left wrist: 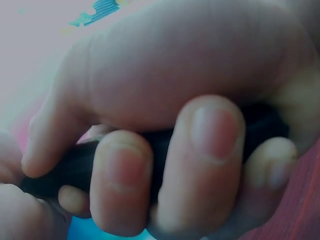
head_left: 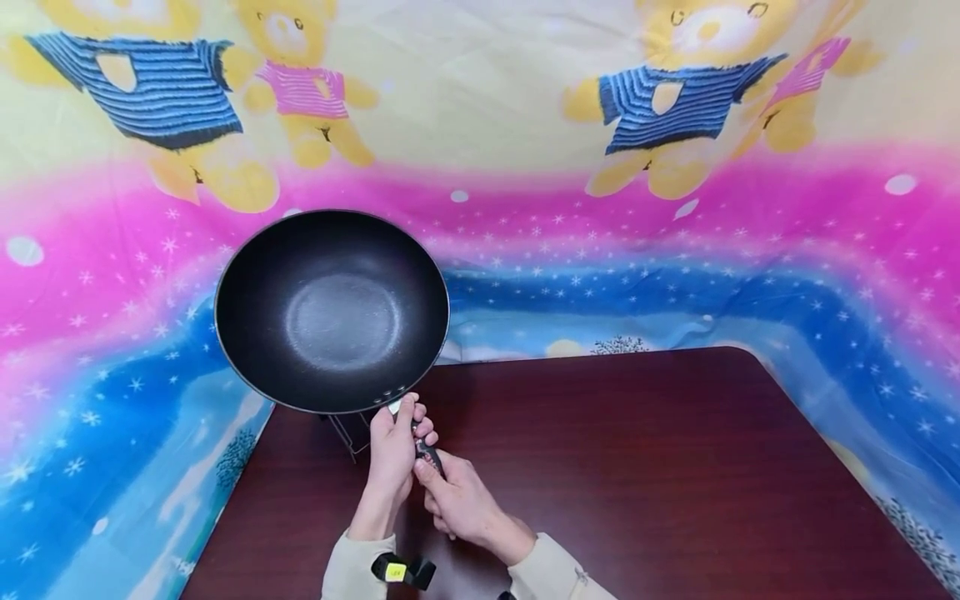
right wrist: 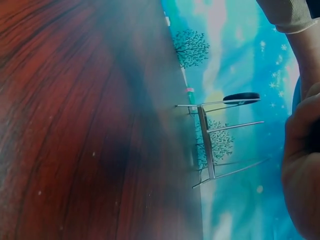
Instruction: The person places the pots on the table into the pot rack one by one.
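A black wok (head_left: 333, 308) is raised over the back left of the table, its dark inside facing the head camera. Its long black handle (head_left: 428, 455) points toward me. My left hand (head_left: 393, 446) grips the handle close to the wok's rim; in the left wrist view, curled fingers (left wrist: 207, 165) wrap around the black handle. Lower down, my right hand (head_left: 467, 500) holds the handle's end with the thumb along it. In the right wrist view only part of a hand (right wrist: 305, 170) shows at the right edge.
Behind and below the wok stands a thin metal wire rack (right wrist: 206, 140), mostly hidden by the wok in the head view. A black rounded piece (right wrist: 242, 97) shows at its side. The dark red wooden table (head_left: 637, 467) is bordered by a printed cloth (head_left: 525, 217) with bears.
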Available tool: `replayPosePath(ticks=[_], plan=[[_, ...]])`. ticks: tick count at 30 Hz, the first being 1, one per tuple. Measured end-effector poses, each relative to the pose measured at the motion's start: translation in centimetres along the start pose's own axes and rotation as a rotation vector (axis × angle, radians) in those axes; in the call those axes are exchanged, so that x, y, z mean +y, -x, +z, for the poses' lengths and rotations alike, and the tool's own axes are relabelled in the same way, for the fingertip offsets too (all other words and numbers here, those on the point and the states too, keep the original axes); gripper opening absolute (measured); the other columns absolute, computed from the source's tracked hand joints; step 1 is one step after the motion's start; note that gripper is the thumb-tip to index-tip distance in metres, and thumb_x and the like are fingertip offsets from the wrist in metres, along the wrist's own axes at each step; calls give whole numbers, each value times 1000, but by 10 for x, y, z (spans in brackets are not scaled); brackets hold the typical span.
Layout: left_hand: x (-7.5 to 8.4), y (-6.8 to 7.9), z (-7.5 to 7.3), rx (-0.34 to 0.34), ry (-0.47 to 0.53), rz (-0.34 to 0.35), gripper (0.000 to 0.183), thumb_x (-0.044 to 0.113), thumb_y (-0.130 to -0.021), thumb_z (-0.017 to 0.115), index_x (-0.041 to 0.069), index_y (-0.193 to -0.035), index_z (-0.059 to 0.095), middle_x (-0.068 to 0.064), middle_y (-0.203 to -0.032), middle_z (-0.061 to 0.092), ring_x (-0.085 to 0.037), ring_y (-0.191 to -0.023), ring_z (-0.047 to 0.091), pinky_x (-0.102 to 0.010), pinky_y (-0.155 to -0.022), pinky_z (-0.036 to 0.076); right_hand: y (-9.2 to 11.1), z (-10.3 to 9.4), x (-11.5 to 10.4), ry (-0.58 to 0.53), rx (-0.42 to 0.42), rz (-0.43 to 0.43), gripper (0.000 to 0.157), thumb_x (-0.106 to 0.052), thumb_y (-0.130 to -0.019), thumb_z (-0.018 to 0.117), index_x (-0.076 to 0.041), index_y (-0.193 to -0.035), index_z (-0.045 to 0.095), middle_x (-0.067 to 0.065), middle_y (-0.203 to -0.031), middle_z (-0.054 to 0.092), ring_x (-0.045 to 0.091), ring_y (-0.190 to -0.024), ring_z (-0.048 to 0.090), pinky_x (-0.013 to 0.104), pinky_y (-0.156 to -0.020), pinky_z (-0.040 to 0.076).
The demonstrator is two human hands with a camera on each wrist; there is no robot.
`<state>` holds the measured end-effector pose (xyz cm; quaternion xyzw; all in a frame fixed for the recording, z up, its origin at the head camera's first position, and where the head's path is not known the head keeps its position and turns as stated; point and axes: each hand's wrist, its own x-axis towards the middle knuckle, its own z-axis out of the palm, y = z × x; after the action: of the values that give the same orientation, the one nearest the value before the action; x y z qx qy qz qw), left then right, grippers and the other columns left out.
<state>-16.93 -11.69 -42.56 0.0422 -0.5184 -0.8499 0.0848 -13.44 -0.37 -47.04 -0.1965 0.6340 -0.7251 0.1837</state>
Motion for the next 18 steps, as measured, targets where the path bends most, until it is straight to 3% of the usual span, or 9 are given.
replayPosePath(ticks=[9, 18], plan=[[11, 5, -4, 62, -53, 15, 12, 14, -110, 39, 6, -104, 45, -1, -79, 44, -8, -59, 43, -19, -51, 42, -6, 1, -1, -36, -94, 25, 46, -43, -105, 51, 1, -94, 46, -4, -50, 39, 7, -32, 35, 24, -30, 30], [22, 9, -8, 111, -120, 56, 15, 13, -111, 36, 4, -103, 44, -2, -82, 44, -8, -59, 44, -20, -51, 43, -13, 4, 0, -91, -211, 8, 54, -44, -107, 45, 9, -96, 40, -5, -50, 37, 7, -32, 33, 28, -30, 27]])
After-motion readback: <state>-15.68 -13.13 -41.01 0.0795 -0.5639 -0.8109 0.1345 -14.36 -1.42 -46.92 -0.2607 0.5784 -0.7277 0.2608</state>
